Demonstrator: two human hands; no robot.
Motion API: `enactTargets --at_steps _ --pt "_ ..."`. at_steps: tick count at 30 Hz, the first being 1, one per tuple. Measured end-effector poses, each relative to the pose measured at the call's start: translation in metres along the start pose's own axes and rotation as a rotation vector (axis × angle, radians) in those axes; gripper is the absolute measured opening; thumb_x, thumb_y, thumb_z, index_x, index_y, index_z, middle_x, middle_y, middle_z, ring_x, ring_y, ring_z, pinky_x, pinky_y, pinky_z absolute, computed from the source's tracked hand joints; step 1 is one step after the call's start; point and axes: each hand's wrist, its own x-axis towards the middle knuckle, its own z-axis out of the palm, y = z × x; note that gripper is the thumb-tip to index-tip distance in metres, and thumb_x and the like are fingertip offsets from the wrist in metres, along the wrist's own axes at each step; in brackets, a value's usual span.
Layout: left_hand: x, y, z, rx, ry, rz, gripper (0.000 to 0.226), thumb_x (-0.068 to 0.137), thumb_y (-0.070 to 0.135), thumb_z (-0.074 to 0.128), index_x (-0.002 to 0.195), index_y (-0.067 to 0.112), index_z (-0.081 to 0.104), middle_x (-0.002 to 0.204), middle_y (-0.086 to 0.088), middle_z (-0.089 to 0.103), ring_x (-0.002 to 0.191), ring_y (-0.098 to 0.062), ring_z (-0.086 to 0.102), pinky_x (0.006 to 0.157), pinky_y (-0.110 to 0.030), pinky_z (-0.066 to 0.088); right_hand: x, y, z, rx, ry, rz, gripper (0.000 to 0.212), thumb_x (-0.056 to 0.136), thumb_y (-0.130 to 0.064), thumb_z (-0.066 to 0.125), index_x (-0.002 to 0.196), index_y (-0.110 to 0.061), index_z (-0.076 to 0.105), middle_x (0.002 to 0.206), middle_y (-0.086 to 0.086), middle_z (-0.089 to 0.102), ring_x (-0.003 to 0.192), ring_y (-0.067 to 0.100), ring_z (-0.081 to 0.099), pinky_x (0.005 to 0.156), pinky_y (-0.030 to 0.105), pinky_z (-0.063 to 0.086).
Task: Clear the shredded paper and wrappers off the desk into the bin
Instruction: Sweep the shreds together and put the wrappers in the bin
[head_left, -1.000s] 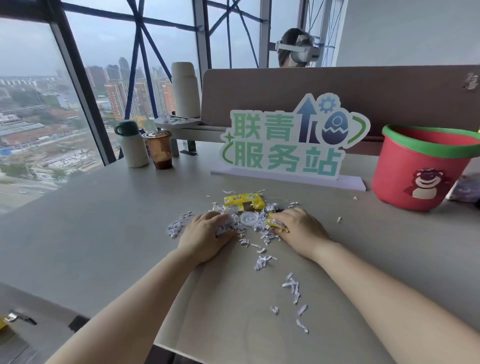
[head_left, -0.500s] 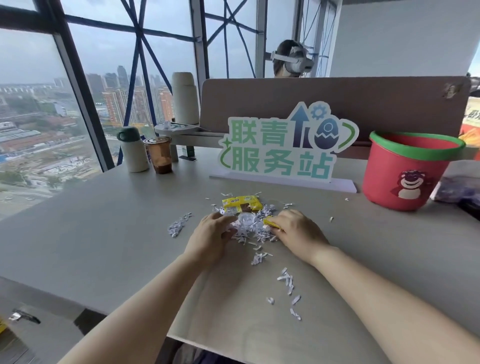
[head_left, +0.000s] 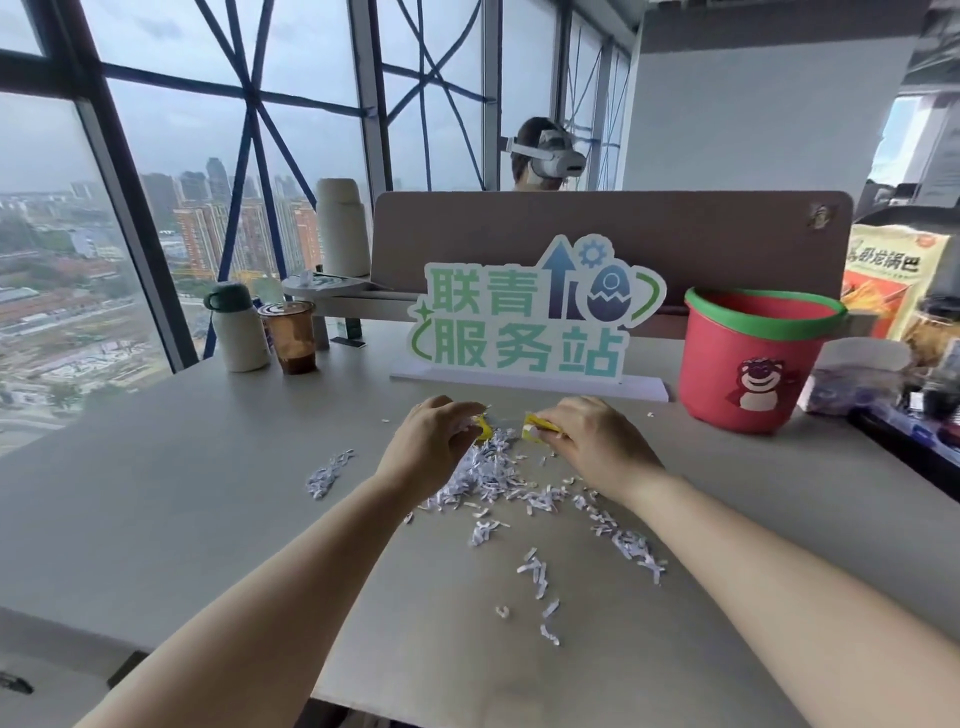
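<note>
- Tall windows (head_left: 171, 156) with crossed blue steel braces, overlooking a hazy city.
- Plain white wall (head_left: 753, 119) at right.
- Pale grey worktop (head_left: 156, 493); brown divider panel (head_left: 701, 244) behind.

Two hands, the left hand (head_left: 434, 444) and the right hand (head_left: 597, 447), are over the desk (head_left: 156, 493). Each shows a bit of yellow wrapper, one at the left (head_left: 484, 428) and one at the right (head_left: 537, 428). One red bin (head_left: 753, 364) stands there, along with one standing sign (head_left: 530, 317), one white flask (head_left: 236, 330) and one brown cup (head_left: 291, 335). The shredded paper (head_left: 488, 478) lies in too many strips to count, with one small separate clump (head_left: 327, 473) off to the left.
</note>
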Motion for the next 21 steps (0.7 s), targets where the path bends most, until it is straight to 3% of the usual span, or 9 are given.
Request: enactTargets --at_steps 11,14,21 --pt "0.028 0.047 0.027 -0.103 -0.038 0.055 0.028 0.087 0.021 0.060 0.114 0.018 0.064 0.108 -0.011 0.065 0.097 -0.028 0.062 0.086 -0.030 0.048 -0.015 0.028 -0.040 -0.028 0.048 0.091 0.026 0.088 -0.027 0.058 0.107 -0.012 0.066 0.097 0.014 0.067 0.095 0.031 0.058 0.079 0.037 0.045" --pt "0.043 0.063 0.035 -0.155 -0.052 0.059 0.027 0.087 0.021 0.060 0.113 0.018 0.064 0.109 -0.010 0.064 0.097 -0.026 0.064 0.087 -0.029 0.048 -0.014 0.039 -0.056 -0.027 0.064 0.140 0.027 0.088 -0.027 0.057 0.105 -0.008 0.067 0.097 0.015 0.066 0.092 0.030 0.058 0.073 0.032 0.041" --pt "0.098 0.114 0.049 -0.170 -0.069 0.147 0.027 0.089 0.021 0.056 0.115 0.019 0.063 0.116 -0.010 0.062 0.102 -0.027 0.062 0.086 -0.026 0.044 -0.002 0.072 -0.107 -0.091 0.105 0.189 0.023 0.088 -0.024 0.057 0.091 -0.003 0.066 0.084 0.017 0.060 0.082 0.034 0.056 0.070 0.041 0.045"
